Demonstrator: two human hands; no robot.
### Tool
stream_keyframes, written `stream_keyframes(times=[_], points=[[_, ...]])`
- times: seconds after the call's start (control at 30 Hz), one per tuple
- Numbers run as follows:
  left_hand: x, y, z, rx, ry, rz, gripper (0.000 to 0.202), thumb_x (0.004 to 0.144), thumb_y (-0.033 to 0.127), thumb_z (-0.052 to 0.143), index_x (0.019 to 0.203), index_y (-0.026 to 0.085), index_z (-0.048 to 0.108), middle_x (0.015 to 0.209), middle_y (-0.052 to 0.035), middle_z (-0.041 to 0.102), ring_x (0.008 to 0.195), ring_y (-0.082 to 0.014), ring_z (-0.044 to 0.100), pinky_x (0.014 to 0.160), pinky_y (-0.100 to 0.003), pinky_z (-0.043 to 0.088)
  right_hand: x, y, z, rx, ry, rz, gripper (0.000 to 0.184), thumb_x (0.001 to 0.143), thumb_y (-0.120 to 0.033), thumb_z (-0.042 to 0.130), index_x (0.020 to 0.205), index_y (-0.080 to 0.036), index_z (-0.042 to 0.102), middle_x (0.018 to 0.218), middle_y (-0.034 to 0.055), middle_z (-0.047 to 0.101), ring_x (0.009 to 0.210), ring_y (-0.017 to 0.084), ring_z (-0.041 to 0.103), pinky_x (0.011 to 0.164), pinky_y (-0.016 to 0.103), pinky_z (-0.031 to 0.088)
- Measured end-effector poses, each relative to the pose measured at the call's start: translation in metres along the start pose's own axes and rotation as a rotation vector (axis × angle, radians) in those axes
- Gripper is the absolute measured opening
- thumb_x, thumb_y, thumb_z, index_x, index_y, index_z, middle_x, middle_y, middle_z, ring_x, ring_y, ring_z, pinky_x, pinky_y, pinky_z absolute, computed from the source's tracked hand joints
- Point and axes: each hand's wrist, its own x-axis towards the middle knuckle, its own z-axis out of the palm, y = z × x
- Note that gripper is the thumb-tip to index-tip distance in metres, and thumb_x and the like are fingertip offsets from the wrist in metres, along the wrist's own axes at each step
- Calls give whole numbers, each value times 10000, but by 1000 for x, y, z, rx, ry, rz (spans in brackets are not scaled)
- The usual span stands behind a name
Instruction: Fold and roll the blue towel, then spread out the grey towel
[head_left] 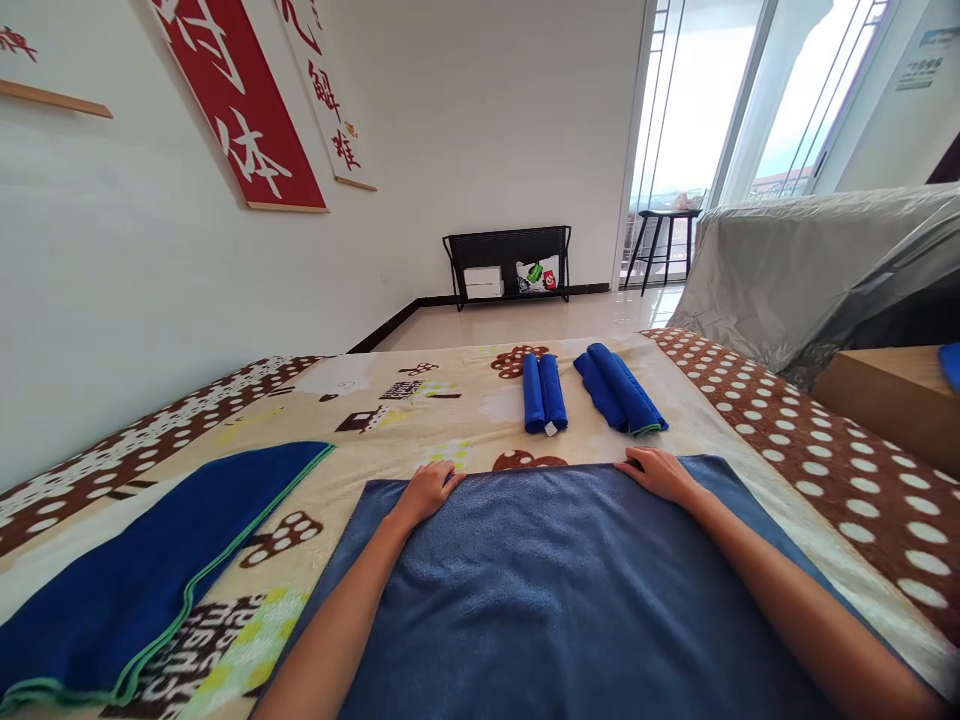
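A grey-blue towel (555, 580) lies spread over the patterned blanket in front of me. At its far edge, left of centre, my left hand (432, 491) has its fingers curled onto the cloth. My right hand (661, 474) grips the same edge farther right, thumb and fingers close together. The fingertips of both hands are partly hidden. Just beyond the edge lie two rolled blue towels (544, 392) side by side, one showing a white tag. To their right is a looser blue towel roll (619, 390) with green edging.
A blue cloth with green trim (172, 560) lies at left on the cream and brown blanket (352, 385). Beyond stand a low black rack (508, 246) and a black stool (663, 235). A silver-grey cover (787, 260) drapes something at right, near a wooden box (885, 390).
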Motion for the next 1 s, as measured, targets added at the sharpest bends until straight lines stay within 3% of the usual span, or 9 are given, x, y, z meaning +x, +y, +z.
stream_keyframes(times=[0.2, 0.47, 0.7, 1.0], points=[[1, 0, 4, 12, 45, -62, 362, 980, 482, 461, 958, 156, 619, 1003, -59, 625, 984, -202, 576, 915, -415, 435, 5, 2, 7, -13, 34, 81, 600, 948, -629, 368, 1058, -72, 561, 939, 50, 549, 886, 10, 498, 907, 190, 470], [-22, -50, -9, -15, 27, -118, 412, 958, 547, 460, 911, 160, 595, 944, -49, 607, 911, -184, 567, 865, -373, 436, -12, 48, -8, -36, 57, 157, 670, 908, -716, 359, 983, -82, 562, 908, 48, 547, 814, 4, 454, 850, 163, 435], [-17, -65, -4, 4, 45, -137, 427, 960, 553, 450, 867, 159, 588, 911, -43, 598, 898, -186, 562, 852, -376, 433, -5, 61, 0, -48, 58, 206, 679, 912, -716, 351, 1030, -82, 563, 920, 49, 547, 833, 7, 465, 869, 176, 441], [-28, -101, -16, -8, 31, -146, 479, 928, 620, 445, 832, 171, 580, 873, -39, 607, 846, -176, 566, 828, -346, 438, -28, 124, -13, -72, 54, 274, 763, 895, -777, 282, 970, -79, 581, 847, 50, 559, 705, -7, 425, 730, 132, 379]])
